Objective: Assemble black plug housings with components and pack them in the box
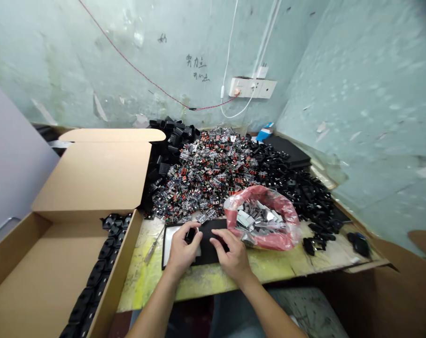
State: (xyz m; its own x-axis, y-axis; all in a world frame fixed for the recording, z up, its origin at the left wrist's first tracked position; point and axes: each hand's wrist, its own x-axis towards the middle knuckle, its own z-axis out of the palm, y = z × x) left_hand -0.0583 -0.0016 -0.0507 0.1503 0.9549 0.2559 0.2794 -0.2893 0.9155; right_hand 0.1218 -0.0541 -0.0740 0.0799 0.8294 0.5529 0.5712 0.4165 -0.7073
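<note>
My left hand (182, 251) is closed around a small black plastic housing (190, 235), held above a black mat (213, 244) at the table's front. Part of the mat, on the left, carries a white sheet (168, 244). Just to the right, my right hand (234, 256) has its thumb and fingers curled in toward the housing. Whatever may be between those fingertips is too small to tell. Beside the right hand lies an open red-and-clear plastic bag (292, 225) filled with small grey-white flat pieces (258, 217).
A large pile of small circuit boards (209, 173) covers the table's back. Black parts (290, 180) lie heaped on the right, black housings (174, 134) behind. An open cardboard box (40, 253) with a row of black units (102, 270) stands left. A screwdriver (151, 251) lies near it.
</note>
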